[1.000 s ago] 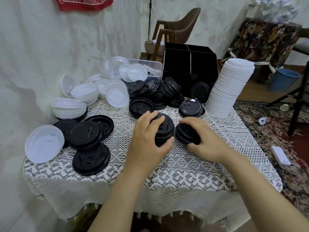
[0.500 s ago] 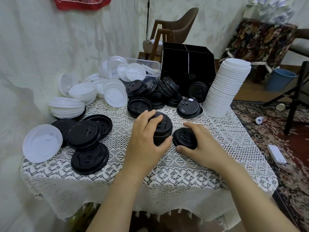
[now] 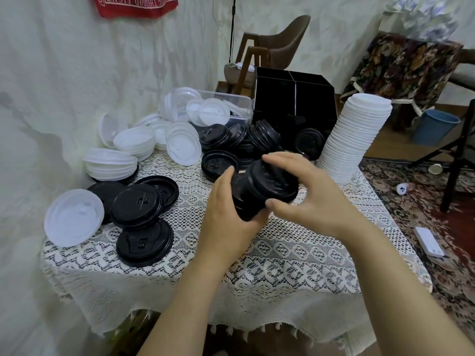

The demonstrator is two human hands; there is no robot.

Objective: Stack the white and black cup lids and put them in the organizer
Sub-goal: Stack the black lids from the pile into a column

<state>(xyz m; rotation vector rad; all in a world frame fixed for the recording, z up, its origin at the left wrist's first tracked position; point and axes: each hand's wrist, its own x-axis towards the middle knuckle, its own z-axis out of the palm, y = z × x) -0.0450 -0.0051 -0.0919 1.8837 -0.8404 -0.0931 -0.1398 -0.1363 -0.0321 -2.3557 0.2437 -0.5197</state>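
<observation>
Above the middle of the table, my left hand (image 3: 226, 217) grips a short stack of black lids (image 3: 244, 199), tilted. My right hand (image 3: 311, 194) holds another black lid group (image 3: 272, 181) by its rim and presses it against the top of that stack. A tall stack of white lids (image 3: 352, 140) stands at the right. The black organizer (image 3: 295, 104) stands at the back, with a heap of black lids (image 3: 246, 140) in front of it. Loose black lids (image 3: 141, 219) and a white lid (image 3: 73, 220) lie at the left. More white lids (image 3: 133, 145) are piled at the back left.
A clear plastic tub (image 3: 231, 106) with white lids sits beside the organizer. The table wears a lace cloth (image 3: 295, 253) and stands against a white wall on the left. A chair (image 3: 272, 50), a blue bucket (image 3: 434, 127) and a patterned rug (image 3: 437, 227) lie beyond and to the right.
Both hands have lifted off the table. The right hand has brought its black lids over onto the tilted stack in the left hand.
</observation>
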